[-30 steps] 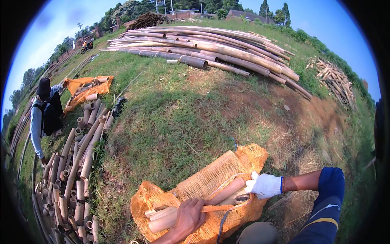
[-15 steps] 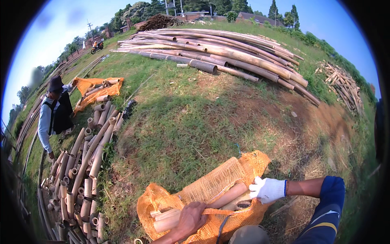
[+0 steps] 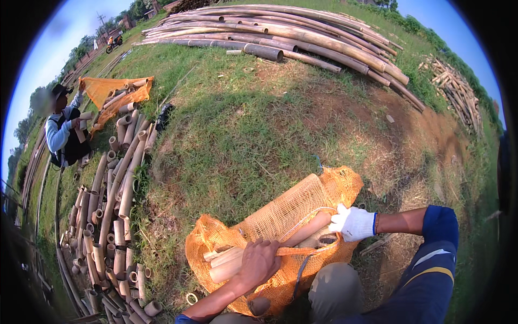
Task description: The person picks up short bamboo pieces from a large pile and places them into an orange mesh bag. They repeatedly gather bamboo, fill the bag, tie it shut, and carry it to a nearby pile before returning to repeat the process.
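An orange mesh sack (image 3: 286, 208) lies on the ground before my knees, its long opening toward me. Several cut bamboo pieces (image 3: 225, 265) fill it, with ends showing at the left and a hollow end (image 3: 327, 239) at the right. My bare left hand (image 3: 260, 263) is closed over the sack's near edge, on top of the bamboo. At the right end, my right hand (image 3: 353, 223), in a white knitted glove, has its fingers curled on the sack's rim. What lies under the fingers is partly hidden.
Left of me stretches a heap of short bamboo cuts (image 3: 116, 216). Beyond it a co-worker (image 3: 67, 129) crouches by another orange sack (image 3: 121, 102). Long bamboo poles (image 3: 302, 40) lie across the far grass; a pile of thin sticks (image 3: 456, 92) is far right.
My view has tipped downward; both hands stay on the sack's edge. The co-worker, who was reaching down to the heap, now holds a bamboo piece up beside the other sack.
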A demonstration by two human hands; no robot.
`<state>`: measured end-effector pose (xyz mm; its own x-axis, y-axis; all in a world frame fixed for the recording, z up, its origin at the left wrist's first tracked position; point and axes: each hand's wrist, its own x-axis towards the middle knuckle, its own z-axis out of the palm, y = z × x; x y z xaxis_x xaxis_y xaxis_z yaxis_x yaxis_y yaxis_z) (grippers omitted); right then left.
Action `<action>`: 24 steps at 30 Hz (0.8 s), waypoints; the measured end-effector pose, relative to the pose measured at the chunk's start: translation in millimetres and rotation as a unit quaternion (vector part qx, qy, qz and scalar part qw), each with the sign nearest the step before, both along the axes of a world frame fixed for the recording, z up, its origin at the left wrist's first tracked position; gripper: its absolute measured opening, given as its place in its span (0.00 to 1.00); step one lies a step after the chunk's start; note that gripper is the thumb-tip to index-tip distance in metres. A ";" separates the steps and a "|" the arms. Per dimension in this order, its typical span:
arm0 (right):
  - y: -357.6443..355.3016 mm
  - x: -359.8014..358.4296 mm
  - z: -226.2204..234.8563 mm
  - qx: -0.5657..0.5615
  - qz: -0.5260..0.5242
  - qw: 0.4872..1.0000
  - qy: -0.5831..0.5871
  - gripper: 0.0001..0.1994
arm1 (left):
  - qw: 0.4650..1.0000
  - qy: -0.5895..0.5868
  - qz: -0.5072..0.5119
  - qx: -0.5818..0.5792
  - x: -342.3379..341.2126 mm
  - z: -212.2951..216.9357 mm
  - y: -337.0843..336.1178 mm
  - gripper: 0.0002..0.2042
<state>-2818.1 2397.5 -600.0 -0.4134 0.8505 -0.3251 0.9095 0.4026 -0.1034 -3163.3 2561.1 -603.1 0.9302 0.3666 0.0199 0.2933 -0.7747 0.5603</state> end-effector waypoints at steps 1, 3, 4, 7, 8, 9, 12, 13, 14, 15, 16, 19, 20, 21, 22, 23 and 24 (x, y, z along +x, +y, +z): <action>1.6 -5.2 -1.6 -0.005 0.002 1.000 -0.021 0.17 | 1.000 0.008 -0.003 0.005 1.0 1.7 -0.2 0.12; -2.9 -8.7 -13.5 0.003 -0.031 0.999 -0.026 0.16 | 1.000 0.024 -0.015 0.008 1.8 0.8 1.0 0.12; -7.2 -10.1 -16.8 -0.003 -0.042 0.999 -0.031 0.16 | 1.000 0.017 -0.021 0.011 4.3 3.3 0.6 0.11; -8.3 -19.1 -9.0 0.010 -0.085 0.996 -0.034 0.15 | 0.998 0.036 -0.033 0.051 1.7 14.3 2.6 0.11; -12.6 -18.7 -11.4 0.029 -0.097 0.995 -0.027 0.14 | 0.994 0.082 -0.045 0.064 6.2 19.0 2.3 0.12; -14.4 -17.6 -20.7 0.047 -0.105 0.993 -0.018 0.13 | 0.987 0.130 -0.055 0.078 8.3 23.8 1.4 0.13; -17.1 -19.5 -34.5 0.082 -0.119 0.989 0.024 0.11 | 0.989 0.142 -0.038 0.004 12.6 15.5 5.8 0.12; -20.2 -17.9 -32.5 0.076 -0.126 0.989 0.034 0.11 | 0.991 0.133 -0.030 -0.005 16.8 17.4 1.4 0.11; -27.4 -15.5 -37.2 0.054 -0.144 0.988 0.021 0.12 | 0.992 0.122 -0.027 -0.015 19.8 20.0 -3.5 0.10; -32.7 -13.5 -38.7 0.032 -0.158 0.987 0.011 0.12 | 0.993 0.112 -0.019 -0.026 20.9 22.0 -8.4 0.10; -33.6 -16.3 -32.1 0.001 -0.185 0.983 0.008 0.14 | 0.995 0.097 0.002 -0.036 16.6 21.3 -12.1 0.10; -33.9 -34.1 18.8 -0.087 -0.221 0.971 -0.014 0.15 | 0.986 0.160 0.014 -0.048 5.7 38.1 -16.1 0.11; -41.5 -36.6 29.3 -0.101 -0.257 0.961 0.015 0.13 | 0.987 0.159 0.011 -0.036 4.8 39.9 -18.4 0.11; -51.9 -41.2 40.7 -0.107 -0.247 0.963 0.022 0.13 | 0.984 0.176 0.005 -0.038 -0.1 43.4 -20.7 0.11; -54.9 -45.6 58.1 -0.109 -0.235 0.965 0.030 0.13 | 0.981 0.192 0.001 -0.037 -1.1 52.6 -18.7 0.11; -57.7 -52.8 78.0 -0.115 -0.213 0.969 0.040 0.12 | 0.976 0.213 0.006 -0.040 -7.7 67.9 -21.1 0.12; -61.9 -57.0 99.7 -0.128 -0.201 0.970 0.043 0.13 | 0.971 0.232 -0.018 -0.043 -8.2 81.4 -17.2 0.12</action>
